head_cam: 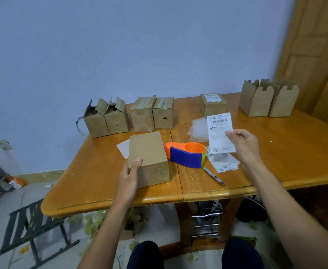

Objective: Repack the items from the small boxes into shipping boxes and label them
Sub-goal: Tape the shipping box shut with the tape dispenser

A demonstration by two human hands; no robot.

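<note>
Left hand [131, 171] grips near-left corner of closed box [149, 152], near centre of table [93, 183]. Right hand [244, 140] pinches label [220, 131] by right edge, in air right of box, above tape dispenser [186, 154] and label stack [223, 164]. Hands well apart. Backing on or off: can't tell.

Risks:
- one-edge pinch lets label curl, so it lands skewed or creased across barcode
- box slides if left grip slackens during press-down
- label snags dispenser while crossing left
</note>
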